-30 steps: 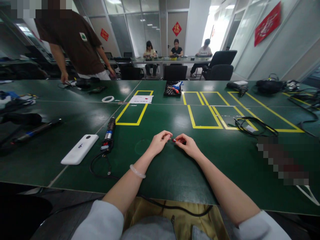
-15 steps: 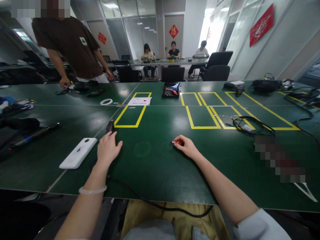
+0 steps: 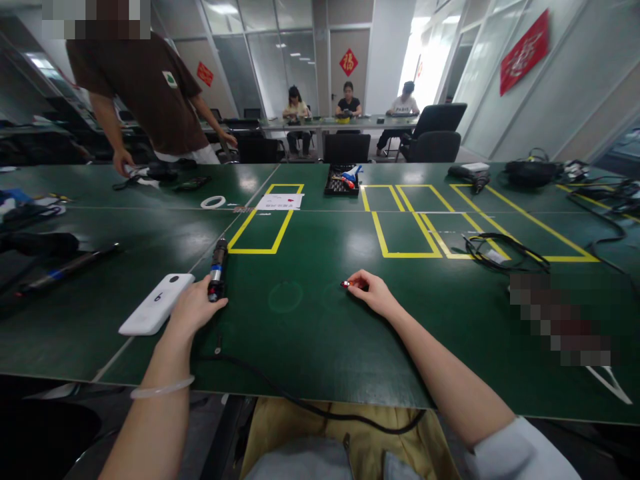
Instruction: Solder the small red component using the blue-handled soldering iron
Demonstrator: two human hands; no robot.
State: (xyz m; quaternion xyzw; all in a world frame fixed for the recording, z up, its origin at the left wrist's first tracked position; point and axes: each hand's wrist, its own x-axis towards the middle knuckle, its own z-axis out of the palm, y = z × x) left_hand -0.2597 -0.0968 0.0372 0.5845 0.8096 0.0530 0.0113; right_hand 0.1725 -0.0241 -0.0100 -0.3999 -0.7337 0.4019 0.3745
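My left hand [image 3: 193, 308] is at the near end of a cylindrical black-and-silver tool [image 3: 217, 270] with a blue band, lying lengthwise on the green table. Its fingers lie along the tool's left side and the thumb reaches round the near end; how firmly they press is hard to see. My right hand [image 3: 371, 292] rests on the table, thumb and fingertips pinched on a small red-and-silver piece [image 3: 345, 285] whose kind I cannot make out. Left of the tool lies a white, phone-shaped block [image 3: 157, 305] marked with a digit.
A black cable [image 3: 280, 390] runs over the near table edge. Farther back are yellow tape outlines [image 3: 253, 252], a paper sheet [image 3: 280, 202], a tape roll [image 3: 213, 202] and a black tray [image 3: 342, 181]. Coiled cable [image 3: 505, 252] lies right. A person [image 3: 135, 93] stands far left.
My left hand has moved back and left, from above the tool to its near end, uncovering most of it. My right hand has stayed put with the small piece.
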